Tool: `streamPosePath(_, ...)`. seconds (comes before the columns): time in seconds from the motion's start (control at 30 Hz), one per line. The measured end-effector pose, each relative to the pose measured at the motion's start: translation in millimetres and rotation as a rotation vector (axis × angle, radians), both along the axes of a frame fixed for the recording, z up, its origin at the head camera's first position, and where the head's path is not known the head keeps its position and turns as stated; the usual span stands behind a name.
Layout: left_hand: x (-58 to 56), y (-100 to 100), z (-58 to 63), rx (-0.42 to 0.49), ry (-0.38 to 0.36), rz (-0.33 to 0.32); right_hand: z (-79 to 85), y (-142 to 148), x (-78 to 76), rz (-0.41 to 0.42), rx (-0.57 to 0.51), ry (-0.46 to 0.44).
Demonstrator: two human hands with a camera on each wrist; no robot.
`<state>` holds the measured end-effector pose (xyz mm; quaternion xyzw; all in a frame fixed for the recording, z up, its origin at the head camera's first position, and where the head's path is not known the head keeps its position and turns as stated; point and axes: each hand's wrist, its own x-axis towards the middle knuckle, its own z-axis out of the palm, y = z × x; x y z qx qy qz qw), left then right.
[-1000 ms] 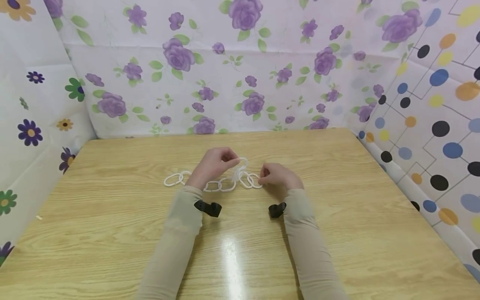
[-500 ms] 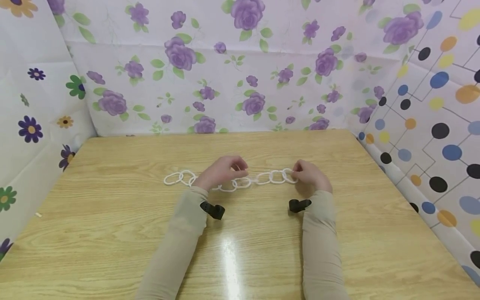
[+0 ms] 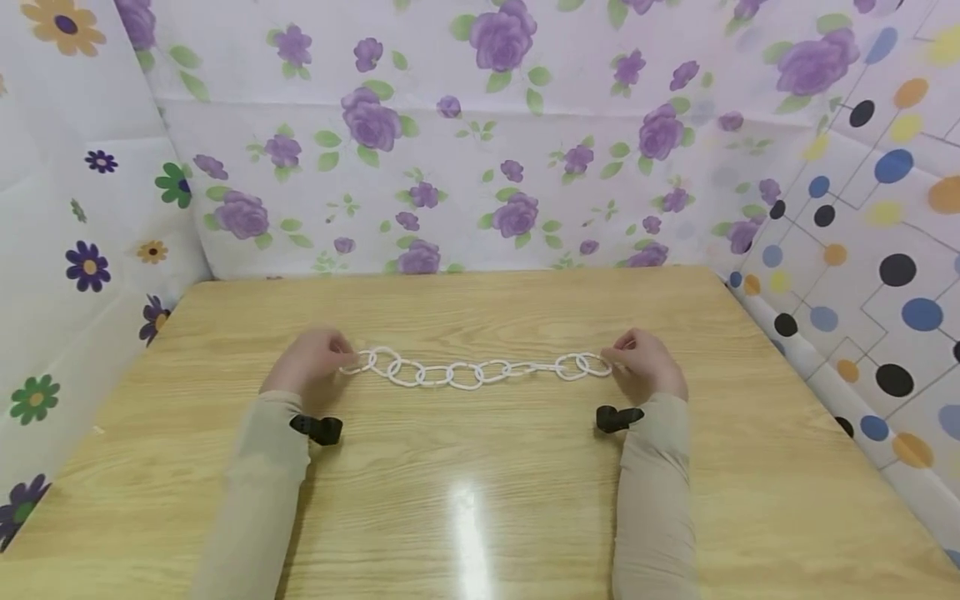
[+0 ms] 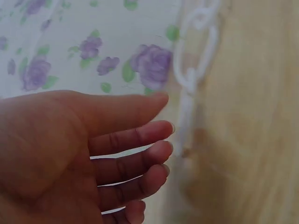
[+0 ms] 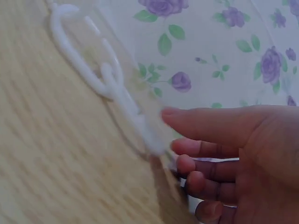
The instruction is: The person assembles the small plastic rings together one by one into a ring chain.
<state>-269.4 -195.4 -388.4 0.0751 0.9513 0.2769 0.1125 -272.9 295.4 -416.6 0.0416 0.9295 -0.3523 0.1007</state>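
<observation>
A white chain of several oval plastic-looking links [image 3: 465, 387] stretches left to right across the wooden table, sagging slightly at its middle. At its left end is my left hand [image 3: 311, 360], thumb and fingers loosely bent beside the last link. In the left wrist view those fingers [image 4: 154, 133] pinch nothing, and the chain [image 4: 211, 52] runs just past their tips. My right hand [image 3: 647, 360] is at the other end. The right wrist view shows its thumb and fingers [image 5: 205, 148] apart, with the end link [image 5: 131, 112] lying right by the fingertips.
The wooden tabletop [image 3: 525, 483] reaches back to a purple-flowered sheet [image 3: 450, 167]. Patterned sheets also line the left side [image 3: 82, 333] and the dotted right side [image 3: 847, 292]. Black wrist cameras [image 3: 324, 430] sit on both beige sleeves [image 3: 258, 483].
The right hand drew the chain's right part out to the right into a line. My left hand then moved from the middle to the chain's left end. The head view shifted slightly.
</observation>
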Motion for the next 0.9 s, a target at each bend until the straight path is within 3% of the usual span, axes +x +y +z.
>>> streamPosePath(0.2,-2.4,-3.5,-14.2,0.009,-0.015,0.026,1.8,-2.0,4.3,0.052,-0.058,-0.064)
streamPosePath(0.4,2.6,-24.1,-9.8,-0.001,-0.041,0.096,0.4,-4.6,1.2,0.088,-0.02,-0.014)
streamPosePath(0.57,4.6,-40.2,-8.9,0.012,-0.104,0.15,3.5,-3.1,0.4,0.062,0.032,0.049)
streamPosePath(0.9,5.2,-47.4,-8.7,0.025,-0.133,0.148,1.5,-1.4,-1.0,0.01,0.032,0.062)
